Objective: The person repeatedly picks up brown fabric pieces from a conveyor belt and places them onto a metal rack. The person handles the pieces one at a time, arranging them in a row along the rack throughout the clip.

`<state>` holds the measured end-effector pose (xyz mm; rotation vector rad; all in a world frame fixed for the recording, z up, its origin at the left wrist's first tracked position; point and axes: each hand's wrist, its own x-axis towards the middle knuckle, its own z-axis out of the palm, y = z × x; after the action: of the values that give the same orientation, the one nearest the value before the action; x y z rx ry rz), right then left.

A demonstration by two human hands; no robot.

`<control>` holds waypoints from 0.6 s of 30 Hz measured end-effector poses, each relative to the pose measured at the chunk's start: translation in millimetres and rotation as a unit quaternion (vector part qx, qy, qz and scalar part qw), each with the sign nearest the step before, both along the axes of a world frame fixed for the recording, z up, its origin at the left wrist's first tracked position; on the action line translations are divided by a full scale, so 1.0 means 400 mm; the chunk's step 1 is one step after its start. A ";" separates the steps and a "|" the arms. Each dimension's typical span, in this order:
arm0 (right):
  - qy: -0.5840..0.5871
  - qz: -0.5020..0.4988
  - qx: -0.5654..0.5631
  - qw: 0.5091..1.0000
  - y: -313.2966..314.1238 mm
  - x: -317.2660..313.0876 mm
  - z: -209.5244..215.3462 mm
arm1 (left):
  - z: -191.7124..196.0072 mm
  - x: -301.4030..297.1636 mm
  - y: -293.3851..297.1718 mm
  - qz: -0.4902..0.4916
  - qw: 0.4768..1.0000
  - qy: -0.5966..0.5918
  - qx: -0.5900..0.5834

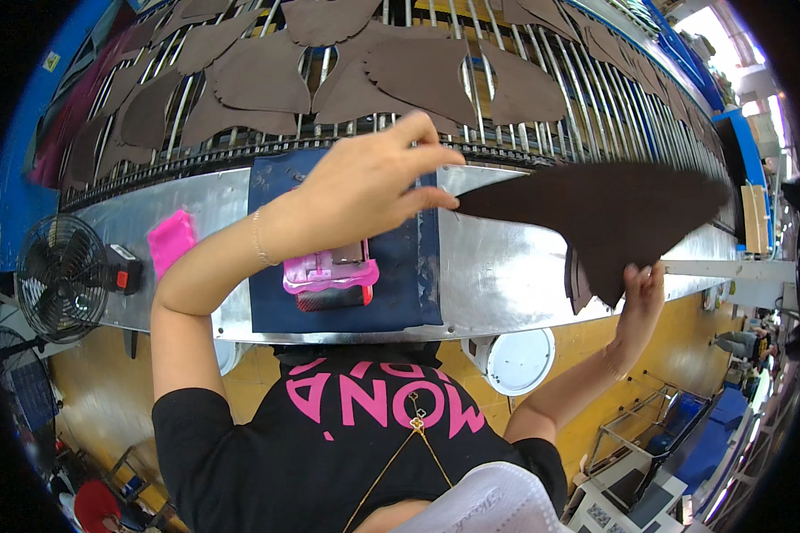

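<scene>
My right hand (644,282) grips the lower edge of a dark brown leather-like cut piece (631,213), fingers closed on it. Layered edges at its lower corner suggest more than one sheet. My left hand (373,182) is at the narrow left tip of the piece. The thumb meets that tip while the index finger stretches out above it; the other fingers are partly hidden. Below my left wrist, a pink holder with a dark block (329,268) lies on a dark blue mat (409,293), partly covered by my forearm.
Beyond the metal table (498,258) runs a rack of metal rods (596,98) bearing several brown cut pieces (262,75). To the left are a crumpled pink sheet (171,240), a black box with a red button (123,271) and a fan (60,280). A white-lidded bucket (520,362) stands below the front edge.
</scene>
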<state>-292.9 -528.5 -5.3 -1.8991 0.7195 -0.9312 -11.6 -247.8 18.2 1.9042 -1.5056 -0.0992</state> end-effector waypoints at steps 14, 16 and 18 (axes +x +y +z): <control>0.276 0.182 0.107 0.938 -0.732 0.440 -0.265 | -0.049 0.104 0.304 0.334 0.930 0.151 -0.022; 0.259 0.162 0.085 0.948 -0.836 0.426 -0.327 | -0.067 0.109 0.340 0.364 0.915 0.171 -0.031; 0.271 0.180 0.142 0.935 -0.775 0.500 -0.358 | -0.065 0.088 0.384 0.420 0.890 0.174 -0.017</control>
<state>-92.8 -838.5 -148.4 -1.9416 0.7363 -0.0548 23.7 -94.2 -7.6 2.1990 -0.3691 -0.0131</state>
